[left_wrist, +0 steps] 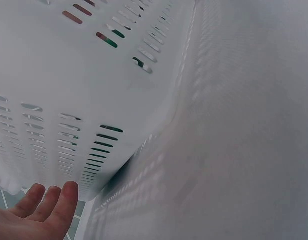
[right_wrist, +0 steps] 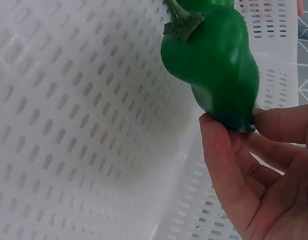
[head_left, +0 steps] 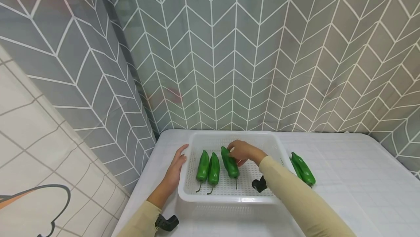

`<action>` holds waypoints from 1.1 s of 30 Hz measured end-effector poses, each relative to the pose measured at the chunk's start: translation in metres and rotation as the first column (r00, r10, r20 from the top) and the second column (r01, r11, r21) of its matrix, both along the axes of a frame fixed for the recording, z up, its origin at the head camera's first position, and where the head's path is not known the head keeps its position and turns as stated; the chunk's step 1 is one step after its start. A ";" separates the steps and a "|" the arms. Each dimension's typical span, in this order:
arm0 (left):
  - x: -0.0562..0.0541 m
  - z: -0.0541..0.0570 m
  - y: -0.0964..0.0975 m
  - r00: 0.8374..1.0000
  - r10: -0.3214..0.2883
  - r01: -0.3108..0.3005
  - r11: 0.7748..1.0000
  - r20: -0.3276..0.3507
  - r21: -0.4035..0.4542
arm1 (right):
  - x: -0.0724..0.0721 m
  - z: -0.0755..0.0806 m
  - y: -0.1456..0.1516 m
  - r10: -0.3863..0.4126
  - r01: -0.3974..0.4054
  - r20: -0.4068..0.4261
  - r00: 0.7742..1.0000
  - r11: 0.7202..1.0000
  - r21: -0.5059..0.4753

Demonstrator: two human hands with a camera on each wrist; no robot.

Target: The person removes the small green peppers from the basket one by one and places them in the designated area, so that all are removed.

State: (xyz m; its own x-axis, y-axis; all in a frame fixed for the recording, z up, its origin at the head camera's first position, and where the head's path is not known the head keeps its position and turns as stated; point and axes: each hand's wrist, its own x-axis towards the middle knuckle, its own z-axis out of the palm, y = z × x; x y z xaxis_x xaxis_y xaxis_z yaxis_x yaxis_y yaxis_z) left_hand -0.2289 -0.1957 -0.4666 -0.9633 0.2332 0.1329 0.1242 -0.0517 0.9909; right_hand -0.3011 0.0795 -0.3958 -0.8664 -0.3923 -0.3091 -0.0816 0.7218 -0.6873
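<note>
My right hand (head_left: 245, 151) is inside a white perforated plastic basket (head_left: 226, 199), pinching a long green pepper (head_left: 230, 164) near its tip. In the right wrist view, thumb and fingers hold the narrow end of that pepper (right_wrist: 218, 60), while its stem points away from the hand. Two more green peppers, one (head_left: 203, 167) beside another (head_left: 214, 169), lie side by side at the basket's left, stems toward me. The left hand (head_left: 173, 171) rests along the basket's left side, its fingers extended, as the left wrist view also shows.
Right of the basket, green peppers (head_left: 304, 171) lie close together on the white-covered table (head_left: 354, 178), partly hidden by the right sleeve. A grey curtain (head_left: 223, 54) with white chevron lines hangs behind the table and at its left. Each wrist wears a black camera mount.
</note>
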 end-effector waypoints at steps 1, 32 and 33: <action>0.000 0.000 0.000 1.000 -0.001 0.001 1.000 -0.001 -0.001 | 0.000 0.000 0.001 0.000 0.000 0.002 1.000 1.000 -0.010; -0.003 -0.004 -0.003 1.000 -0.019 0.019 1.000 -0.002 0.001 | -0.003 0.013 0.034 -0.024 0.023 -0.011 1.000 0.997 -0.078; -0.003 -0.004 -0.003 1.000 -0.020 0.020 1.000 -0.002 0.002 | -0.003 0.014 0.036 -0.022 0.020 -0.013 1.000 0.997 -0.080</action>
State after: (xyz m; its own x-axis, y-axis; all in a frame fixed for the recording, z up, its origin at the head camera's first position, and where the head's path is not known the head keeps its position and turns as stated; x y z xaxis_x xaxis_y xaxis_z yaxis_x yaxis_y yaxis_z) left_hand -0.2321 -0.1984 -0.4706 -0.9583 0.2517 0.1351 0.1247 -0.0566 0.9906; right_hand -0.3046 0.1150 -0.3823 -0.8787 -0.3969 -0.2652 -0.0772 0.6665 -0.7415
